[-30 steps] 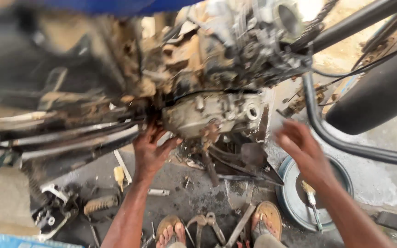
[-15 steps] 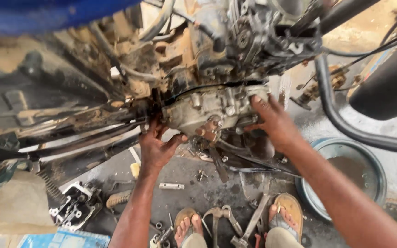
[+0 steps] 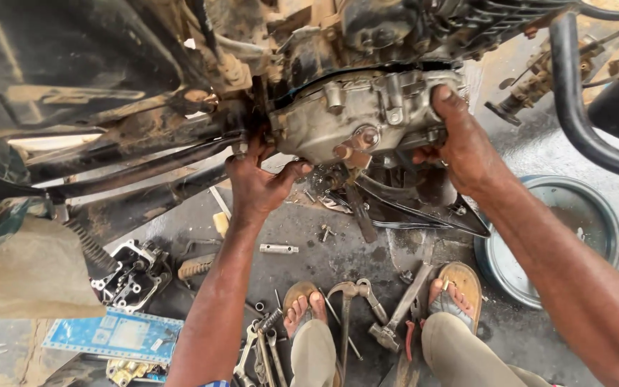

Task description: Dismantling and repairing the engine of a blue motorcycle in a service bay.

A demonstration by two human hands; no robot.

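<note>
Both hands are on the one engine crankcase cover [image 3: 367,115] up under the bike: left hand [image 3: 259,183] clamped on its left edge, right hand [image 3: 463,147] on its right. One metal basin [image 3: 596,215], one hammer [image 3: 395,308] below.

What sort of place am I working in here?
Likely an open-air motorcycle repair spot: both hands grip a grimy engine case, wrenches and a hammer lie on stained concrete, beside a metal basin.
</note>
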